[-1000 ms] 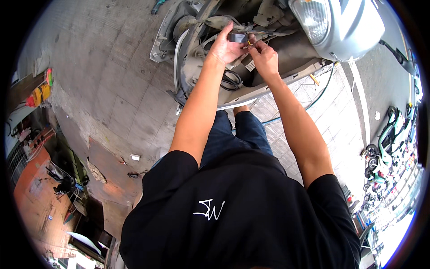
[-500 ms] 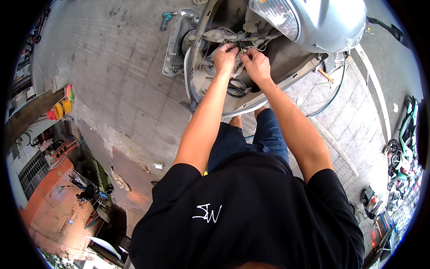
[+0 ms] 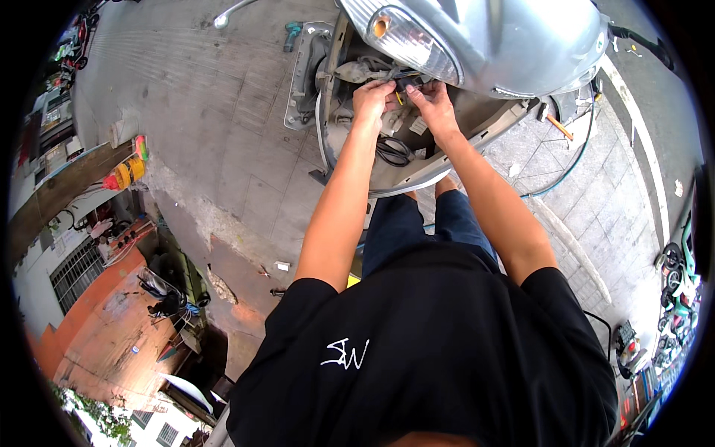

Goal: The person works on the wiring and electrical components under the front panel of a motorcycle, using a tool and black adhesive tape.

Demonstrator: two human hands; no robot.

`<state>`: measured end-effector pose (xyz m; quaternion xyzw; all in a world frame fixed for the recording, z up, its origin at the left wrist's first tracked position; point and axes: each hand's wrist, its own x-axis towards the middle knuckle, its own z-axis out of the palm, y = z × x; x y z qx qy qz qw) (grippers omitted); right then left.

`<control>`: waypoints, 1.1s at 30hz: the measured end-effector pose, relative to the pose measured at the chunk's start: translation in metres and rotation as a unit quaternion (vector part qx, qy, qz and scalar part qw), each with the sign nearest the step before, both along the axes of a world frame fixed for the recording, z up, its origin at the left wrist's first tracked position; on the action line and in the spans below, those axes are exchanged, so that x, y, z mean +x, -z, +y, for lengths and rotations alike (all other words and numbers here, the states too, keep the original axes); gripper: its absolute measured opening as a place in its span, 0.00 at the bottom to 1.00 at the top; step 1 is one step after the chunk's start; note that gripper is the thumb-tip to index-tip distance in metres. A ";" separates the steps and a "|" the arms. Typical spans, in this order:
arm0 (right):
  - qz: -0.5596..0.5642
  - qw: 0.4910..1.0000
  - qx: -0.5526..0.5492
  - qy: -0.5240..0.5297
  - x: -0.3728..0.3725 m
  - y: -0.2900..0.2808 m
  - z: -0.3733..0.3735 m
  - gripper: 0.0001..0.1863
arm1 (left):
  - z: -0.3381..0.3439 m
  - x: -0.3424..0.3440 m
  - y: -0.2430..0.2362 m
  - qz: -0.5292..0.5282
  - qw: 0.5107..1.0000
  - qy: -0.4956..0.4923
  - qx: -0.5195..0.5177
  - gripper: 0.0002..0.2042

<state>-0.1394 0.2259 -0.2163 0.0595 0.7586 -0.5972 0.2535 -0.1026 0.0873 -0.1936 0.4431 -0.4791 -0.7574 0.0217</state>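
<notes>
My left hand (image 3: 372,103) has its fingers closed at the wiring (image 3: 399,97), which includes a short yellow lead. My right hand (image 3: 436,106) grips a small black part (image 3: 411,86) beside it. Both hands are inside the open body of a scooter front (image 3: 491,112), under a silver panel (image 3: 514,41) with a clear lamp (image 3: 410,48). A coiled black cable (image 3: 394,153) lies inside, just below my hands. The exact point of my left fingertips' grip is small and partly hidden.
A teal drill (image 3: 291,36) and grey detached part (image 3: 299,82) lie on the paving left of the scooter. An orange-handled hammer (image 3: 557,127) and hose (image 3: 566,170) lie right. Parked scooters (image 3: 674,283) line the right edge; an orange surface (image 3: 100,320) is lower left.
The silver panel and lamp now reach further left and down over the opening in view. My right hand has shifted slightly up and right; the drill and floor items appear further right.
</notes>
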 end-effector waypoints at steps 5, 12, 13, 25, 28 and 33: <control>-0.162 0.973 -0.156 -0.042 -0.021 -0.006 -0.001 0.31 | -0.007 0.004 0.002 0.004 0.999 0.039 -0.035 0.07; -0.059 0.988 -0.075 -0.122 -0.007 -0.003 -0.005 0.29 | -0.017 0.005 0.010 -0.069 0.984 0.166 0.003 0.10; -0.058 0.985 -0.025 -0.159 -0.010 -0.005 -0.006 0.30 | -0.017 0.003 0.012 -0.077 0.981 0.180 -0.006 0.10; 0.301 0.854 0.231 -0.357 -0.016 -0.056 -0.017 0.17 | -0.019 -0.008 0.020 -0.056 0.974 0.210 -0.069 0.07; 0.327 0.819 0.043 -0.470 0.006 -0.086 -0.012 0.14 | -0.025 0.001 0.039 -0.030 0.987 0.131 -0.091 0.09; 0.044 0.937 -0.100 -0.332 0.059 -0.132 0.030 0.15 | -0.003 0.000 0.038 0.021 0.994 0.042 0.101 0.14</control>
